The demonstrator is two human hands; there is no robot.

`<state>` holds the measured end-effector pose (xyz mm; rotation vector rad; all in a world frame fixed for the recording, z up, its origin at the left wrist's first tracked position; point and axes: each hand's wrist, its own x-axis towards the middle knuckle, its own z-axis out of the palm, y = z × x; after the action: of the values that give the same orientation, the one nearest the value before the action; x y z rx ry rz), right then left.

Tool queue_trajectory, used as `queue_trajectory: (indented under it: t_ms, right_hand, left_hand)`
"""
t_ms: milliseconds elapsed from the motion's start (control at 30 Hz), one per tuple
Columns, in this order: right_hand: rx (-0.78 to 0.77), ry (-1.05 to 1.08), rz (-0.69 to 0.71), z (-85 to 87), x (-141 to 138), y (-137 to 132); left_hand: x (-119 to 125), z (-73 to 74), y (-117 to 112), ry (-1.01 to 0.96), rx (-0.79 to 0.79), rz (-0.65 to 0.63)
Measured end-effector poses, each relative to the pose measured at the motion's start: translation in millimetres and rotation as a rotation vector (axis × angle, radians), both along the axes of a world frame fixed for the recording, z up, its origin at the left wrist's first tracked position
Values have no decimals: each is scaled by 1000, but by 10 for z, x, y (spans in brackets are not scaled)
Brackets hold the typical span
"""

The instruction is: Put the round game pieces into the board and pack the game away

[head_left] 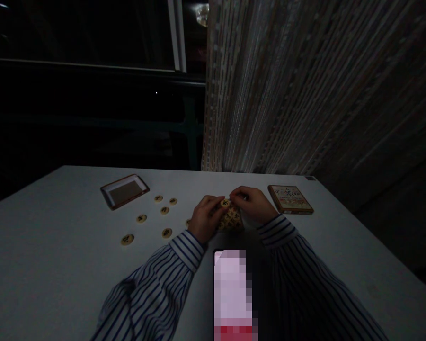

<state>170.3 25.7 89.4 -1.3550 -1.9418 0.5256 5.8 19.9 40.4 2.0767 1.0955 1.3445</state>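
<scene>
Fingers of the left hand (205, 219) and right hand (252, 202) close around a bundle of marked discs (231, 217), just left of the printed box (290, 199); loose discs (141, 218) lie farther left.

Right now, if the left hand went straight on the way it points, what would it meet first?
The left hand points forward and rightward, straight into the bundle of pale round dark-marked tokens that it grips; behind that, the right hand. Dim light makes depth uncertain.
</scene>
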Motion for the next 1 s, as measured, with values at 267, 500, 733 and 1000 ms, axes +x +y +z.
queue_trajectory:
  t_ms: [267, 500, 733, 1000]
  right_hand:
    - [-170, 120, 96, -45, 14, 17]
    - [-313, 245, 133, -55, -12, 3]
    - [-306, 280, 106, -2, -41, -14]
    - [-268, 297, 102, -24, -65, -9]
  left_hand:
    - [49, -91, -60, 5, 19, -25]
    - [35, -132, -60, 16, 9, -42]
    - [22, -78, -87, -13, -29, -16]
    - [50, -131, -83, -252, -230, -18]
